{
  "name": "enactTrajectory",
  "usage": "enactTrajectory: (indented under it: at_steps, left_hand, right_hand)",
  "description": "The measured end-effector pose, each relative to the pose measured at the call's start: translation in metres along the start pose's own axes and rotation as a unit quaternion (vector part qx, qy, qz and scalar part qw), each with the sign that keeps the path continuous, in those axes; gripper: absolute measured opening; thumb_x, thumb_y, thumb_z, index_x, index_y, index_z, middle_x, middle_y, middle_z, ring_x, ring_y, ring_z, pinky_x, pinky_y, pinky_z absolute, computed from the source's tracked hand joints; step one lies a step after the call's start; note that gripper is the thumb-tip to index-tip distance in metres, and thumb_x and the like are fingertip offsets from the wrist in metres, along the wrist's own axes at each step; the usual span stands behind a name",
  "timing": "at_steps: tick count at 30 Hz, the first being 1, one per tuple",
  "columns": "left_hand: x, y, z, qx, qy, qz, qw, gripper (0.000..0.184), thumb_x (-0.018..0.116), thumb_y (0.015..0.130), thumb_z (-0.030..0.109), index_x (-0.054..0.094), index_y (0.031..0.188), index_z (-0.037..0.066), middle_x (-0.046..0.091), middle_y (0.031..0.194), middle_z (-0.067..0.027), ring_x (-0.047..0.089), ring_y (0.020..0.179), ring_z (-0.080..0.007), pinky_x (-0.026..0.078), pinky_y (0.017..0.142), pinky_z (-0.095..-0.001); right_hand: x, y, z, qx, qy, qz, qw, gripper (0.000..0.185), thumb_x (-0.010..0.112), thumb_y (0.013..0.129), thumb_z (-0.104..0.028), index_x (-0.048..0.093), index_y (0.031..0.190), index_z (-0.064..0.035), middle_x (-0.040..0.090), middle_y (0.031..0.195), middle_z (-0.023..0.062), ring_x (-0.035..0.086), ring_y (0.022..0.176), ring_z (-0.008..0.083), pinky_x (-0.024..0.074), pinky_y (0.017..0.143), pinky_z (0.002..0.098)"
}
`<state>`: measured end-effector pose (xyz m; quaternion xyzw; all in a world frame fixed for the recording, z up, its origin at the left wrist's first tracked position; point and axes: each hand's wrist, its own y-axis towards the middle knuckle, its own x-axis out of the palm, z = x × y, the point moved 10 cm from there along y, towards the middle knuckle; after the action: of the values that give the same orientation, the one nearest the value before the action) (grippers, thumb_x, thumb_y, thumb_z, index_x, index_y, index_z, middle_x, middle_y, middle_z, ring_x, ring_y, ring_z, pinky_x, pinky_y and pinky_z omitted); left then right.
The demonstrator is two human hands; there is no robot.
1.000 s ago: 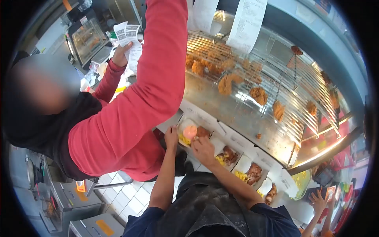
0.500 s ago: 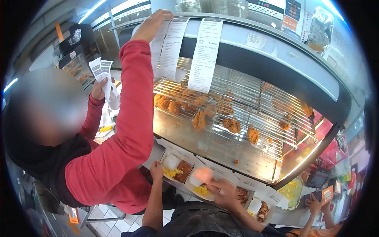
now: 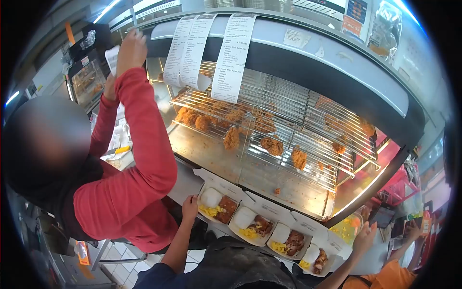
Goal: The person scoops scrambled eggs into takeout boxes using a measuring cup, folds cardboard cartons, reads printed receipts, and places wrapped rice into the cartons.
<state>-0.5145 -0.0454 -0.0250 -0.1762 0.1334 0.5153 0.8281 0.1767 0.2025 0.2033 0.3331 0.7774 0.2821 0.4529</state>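
Observation:
Four open boxes stand in a row: the leftmost box, a second, a third and a fourth. They hold white mounds, yellow pieces and brown meat. My left hand has its fingers curled at the left edge of the leftmost box. Beyond the row's right end, my right hand is raised with its fingers apart and nothing visible in them. It is beside a clear tub of yellow pieces, where a round orange-pink thing shows.
A heated case with wire racks and fried pieces stands behind the boxes. Paper slips hang from its top. A person in red sleeves is close at left, hands raised with paper. Another person in orange is at lower right.
My right hand has moved right from above the boxes to the tub, and the round orange-pink thing is now at the tub. The co-worker's raised hand has left the hanging slips, moving left.

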Motion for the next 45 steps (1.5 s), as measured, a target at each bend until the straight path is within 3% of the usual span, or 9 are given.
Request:
enactTrajectory:
  at_steps: [2,4,6,9,13,21,26,32,45]
  left_hand:
    - [0.002,-0.016,-0.003,-0.006,0.002,-0.012,1.0,0.035,0.055,0.093,0.029,0.065,0.104,-0.002,0.067,0.09,-0.0163,0.064,0.085,-0.0234,0.047,0.079,-0.0339]
    - [0.01,-0.024,-0.002,0.003,0.006,-0.041,0.999,0.036,0.059,0.091,0.031,0.065,0.106,-0.001,0.068,0.093,-0.0162,0.065,0.088,-0.0228,0.047,0.082,-0.0316]
    - [0.014,-0.026,-0.009,0.03,0.043,-0.056,0.997,0.035,0.06,0.09,0.029,0.065,0.107,-0.001,0.069,0.093,-0.0152,0.065,0.087,-0.0217,0.048,0.081,-0.0314]
    - [0.02,-0.029,-0.001,0.062,0.085,-0.091,0.99,0.035,0.061,0.089,0.029,0.065,0.109,0.0,0.069,0.095,-0.0148,0.065,0.087,-0.0217,0.048,0.081,-0.0317]
    - [0.031,-0.03,0.002,0.061,0.098,-0.129,0.985,0.038,0.061,0.088,0.032,0.066,0.108,0.001,0.069,0.099,-0.0178,0.066,0.095,-0.0279,0.048,0.085,-0.0346]
    - [0.061,-0.047,0.004,0.044,0.121,-0.179,0.975,0.037,0.058,0.089,0.032,0.065,0.109,0.002,0.068,0.101,-0.0175,0.065,0.095,-0.0303,0.048,0.084,-0.0356]
    - [0.073,-0.066,0.005,0.04,0.113,-0.185,0.975,0.036,0.058,0.089,0.032,0.065,0.109,0.002,0.068,0.101,-0.0172,0.065,0.095,-0.0298,0.048,0.085,-0.035]
    - [0.085,-0.087,0.01,0.023,0.125,-0.199,0.972,0.036,0.059,0.089,0.032,0.065,0.11,0.003,0.068,0.102,-0.0164,0.065,0.096,-0.0287,0.048,0.086,-0.0349]
    - [0.182,-0.157,0.016,0.007,-0.001,-0.395,0.919,0.05,0.062,0.091,0.031,0.052,0.127,-0.002,0.061,0.12,-0.0159,0.058,0.109,-0.0222,0.044,0.095,-0.0308]
  right_hand:
    - [-0.003,-0.016,-0.028,0.091,0.079,-0.284,0.951,0.031,0.052,0.098,-0.028,0.058,0.101,0.003,0.066,0.088,0.0104,0.064,0.077,0.02,0.0509,0.072,0.0288]
    - [-0.001,-0.081,-0.049,0.222,0.319,-0.498,0.775,0.028,0.058,0.094,-0.026,0.055,0.106,-0.0004,0.065,0.084,0.0092,0.064,0.071,0.0179,0.053,0.068,0.0306]
    - [-0.01,-0.161,-0.07,0.178,0.215,-0.767,0.578,0.028,0.052,0.094,-0.021,0.066,0.105,0.0012,0.07,0.091,0.0089,0.066,0.078,0.0123,0.0529,0.066,0.0245]
    - [0.004,-0.262,-0.009,0.054,-0.036,-0.864,0.499,0.037,0.059,0.088,-0.028,0.065,0.114,-0.0015,0.069,0.104,0.0107,0.065,0.096,0.0185,0.051,0.083,0.0303]
    - [0.03,-0.303,0.11,0.084,-0.157,-0.757,0.628,0.057,0.069,0.079,-0.035,0.058,0.125,-0.0038,0.062,0.122,0.0167,0.057,0.117,0.029,0.0432,0.098,0.0359]
    - [0.026,-0.282,0.112,0.222,-0.138,-0.662,0.703,0.066,0.077,0.075,-0.036,0.055,0.125,0.001,0.059,0.124,0.022,0.056,0.118,0.0295,0.0413,0.099,0.0354]
    - [0.023,-0.291,0.047,0.392,0.077,-0.59,0.701,0.059,0.076,0.08,-0.03,0.048,0.121,0.0022,0.065,0.095,0.0179,0.067,0.066,0.024,0.0557,0.047,0.0311]
    - [0.018,-0.313,0.1,0.643,0.253,-0.283,0.665,0.054,0.068,0.086,-0.041,0.05,0.115,0.0003,0.064,0.087,0.0121,0.066,0.071,0.021,0.0553,0.058,0.0307]
    - [0.011,-0.3,0.14,0.626,0.349,-0.098,0.691,0.062,0.062,0.088,-0.039,0.035,0.137,-0.0124,0.047,0.132,0.01,0.05,0.115,0.0287,0.0399,0.094,0.0486]
